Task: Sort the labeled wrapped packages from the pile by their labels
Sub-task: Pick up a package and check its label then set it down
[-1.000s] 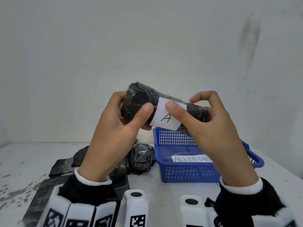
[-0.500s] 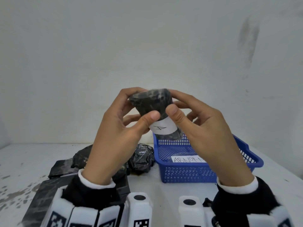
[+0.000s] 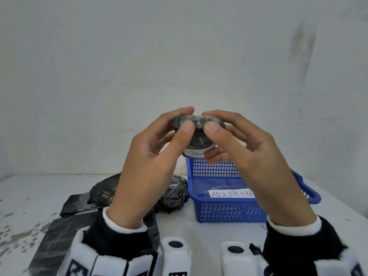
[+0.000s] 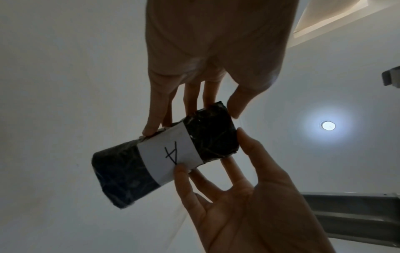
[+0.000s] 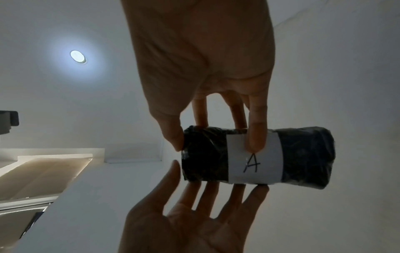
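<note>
I hold a black-wrapped cylindrical package (image 3: 199,136) at chest height above the table, one end turned toward me. My left hand (image 3: 185,119) and right hand (image 3: 211,121) both pinch it between thumb and fingertips. Its white paper label (image 3: 196,154) peeks out underneath. In the left wrist view the package (image 4: 116,171) shows its label marked "A" (image 4: 168,154), with the left hand (image 4: 192,118) above it and the right hand (image 4: 212,154) below. In the right wrist view the package (image 5: 307,154) lies crosswise between the right hand (image 5: 214,142) and the left hand (image 5: 216,179).
A blue mesh basket (image 3: 229,212) bearing a paper label that starts "ABNORMA" (image 3: 231,194) stands on the white table at the right. Left of it lies the pile: lumpy black packages (image 3: 103,192) (image 3: 175,194) and flat black ones (image 3: 51,246). A white wall stands close behind.
The package has turned in my hands from lying sideways with the "A" label facing me to pointing end-on at me, label underneath. Both hands shifted their fingers round it.
</note>
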